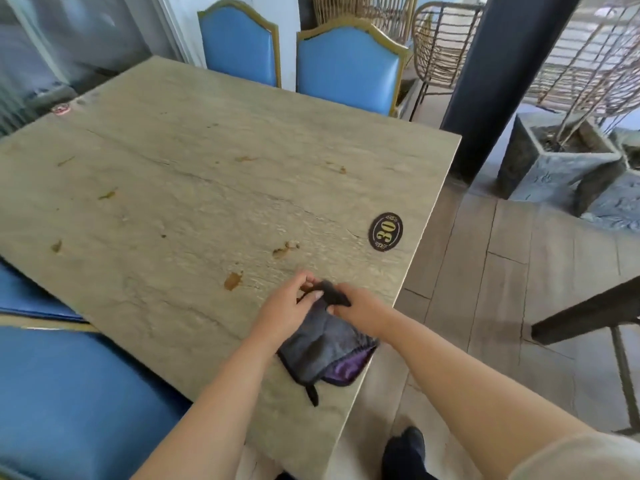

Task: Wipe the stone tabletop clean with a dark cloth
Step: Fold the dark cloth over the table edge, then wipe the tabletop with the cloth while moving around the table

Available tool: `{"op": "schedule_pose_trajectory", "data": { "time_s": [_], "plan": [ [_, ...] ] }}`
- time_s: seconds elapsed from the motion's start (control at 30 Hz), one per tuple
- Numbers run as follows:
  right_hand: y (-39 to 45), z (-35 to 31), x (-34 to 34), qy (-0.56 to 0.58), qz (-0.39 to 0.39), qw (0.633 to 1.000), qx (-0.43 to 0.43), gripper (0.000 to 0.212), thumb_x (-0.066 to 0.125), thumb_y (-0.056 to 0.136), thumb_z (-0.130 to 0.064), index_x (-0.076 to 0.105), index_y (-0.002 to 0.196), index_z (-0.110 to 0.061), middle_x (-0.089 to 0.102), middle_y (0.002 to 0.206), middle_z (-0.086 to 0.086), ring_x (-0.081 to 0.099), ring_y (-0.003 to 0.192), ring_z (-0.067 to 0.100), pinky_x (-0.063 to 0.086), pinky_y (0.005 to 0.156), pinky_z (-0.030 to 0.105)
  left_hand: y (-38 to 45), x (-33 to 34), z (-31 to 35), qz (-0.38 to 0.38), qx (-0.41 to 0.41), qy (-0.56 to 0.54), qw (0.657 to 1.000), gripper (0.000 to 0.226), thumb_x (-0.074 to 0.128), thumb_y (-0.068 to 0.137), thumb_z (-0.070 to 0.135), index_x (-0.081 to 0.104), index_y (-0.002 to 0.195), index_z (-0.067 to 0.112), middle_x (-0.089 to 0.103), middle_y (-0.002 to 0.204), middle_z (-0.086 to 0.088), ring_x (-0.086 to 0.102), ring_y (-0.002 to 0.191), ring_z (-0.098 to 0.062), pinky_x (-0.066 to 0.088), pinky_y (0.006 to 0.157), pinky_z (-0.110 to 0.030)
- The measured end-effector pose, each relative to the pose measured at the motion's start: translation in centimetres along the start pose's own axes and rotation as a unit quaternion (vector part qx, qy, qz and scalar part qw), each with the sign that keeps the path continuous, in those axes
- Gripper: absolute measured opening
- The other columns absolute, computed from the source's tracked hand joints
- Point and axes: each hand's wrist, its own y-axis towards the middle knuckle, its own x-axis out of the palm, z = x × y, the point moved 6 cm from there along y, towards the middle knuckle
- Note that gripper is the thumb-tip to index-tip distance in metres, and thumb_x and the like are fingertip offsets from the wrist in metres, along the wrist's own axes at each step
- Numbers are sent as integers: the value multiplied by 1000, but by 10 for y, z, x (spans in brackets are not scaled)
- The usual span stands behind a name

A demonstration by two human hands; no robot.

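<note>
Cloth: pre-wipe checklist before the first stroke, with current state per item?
1. Dark cloth in hand: ok. Left hand and right hand both grip its top edge.
2. Cloth spread flat for wiping: not ok. It is bunched at the top and folded, purple side showing at the lower corner.
3. Targets located: ok. Brown stains lie on the stone tabletop, the nearest just left of the hands.
4. Wipe path free of loose items: ok. Only the number plaque and a red sticker sit on it.
5. Cloth damp: cannot tell.
</note>
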Motion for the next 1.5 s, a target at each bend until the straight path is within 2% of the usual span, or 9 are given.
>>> {"op": "schedule_pose_trajectory", "data": {
  "time_s": [0.13,0.33,0.5,0.73,1.1,1.23,1.33,1.4,1.5],
  "plan": [
    [1,3,-52,-1,23,999,-46,31,56,93,-22,52,121,-8,61,116,11,55,107,27,41,86,33,14,4,33,11,-32,20,999,36,72,84,36,59,117,27,63,101,11,60,95,-9,46,80,-27],
    [0,22,-124,2,71,992,-105,10,59,91,-26,49,94,-26,58,86,-8,53,85,16,39,69,29,36,29,64,-17,-37,0,999,16,80,78,30,65,73,28,64,62,14,58,60,1,41,54,-14],
    [10,39,-186,41,155,981,-114,7,56,92,-26,56,99,-28,65,89,-6,59,86,16,47,74,33,66,44,94,-24,-19,-44,999,14,73,84,32,61,88,25,70,82,6,66,77,-11,50,70,-32],
    [85,50,-263,26,212,973,-89,8,49,96,-34,51,100,-27,63,91,-3,59,85,22,47,71,36,152,46,127,67,16,-121,990,14,63,93,28,63,106,23,72,97,5,67,92,-12,53,81,-32],
    [231,70,-302,-83,147,985,-32,30,44,98,-22,49,127,-17,61,120,13,56,106,34,47,88,41,268,49,109,132,-45,-43,989,37,57,94,10,54,131,12,63,120,-2,56,110,-14,38,84,-18],
    [241,66,-281,-121,134,982,-55,64,54,93,-23,23,148,-28,34,147,8,35,131,33,37,103,44,271,49,91,168,-37,11,985,41,59,92,9,55,132,15,56,127,-2,52,120,-17,37,94,-18],
    [233,66,-248,-260,109,957,-67,74,49,91,-52,7,150,-38,8,157,6,8,143,36,21,112,57,260,43,72,262,-55,99,959,40,61,90,11,56,130,13,52,128,-4,50,122,-24,43,103,-39],
    [227,70,-218,-350,51,928,-114,69,27,90,-68,-1,149,-45,-7,160,6,-15,143,41,3,113,64,251,41,60,290,-113,163,936,45,59,92,19,51,135,14,44,142,-6,41,134,-27,28,115,-53],
    [227,73,-198,-439,-29,852,-285,63,12,89,-73,-7,145,-52,-14,160,3,-27,140,40,-8,110,66,240,41,38,288,-203,223,909,61,46,96,46,34,149,19,25,159,-2,18,148,-23,-2,116,-53]
  ]
}}
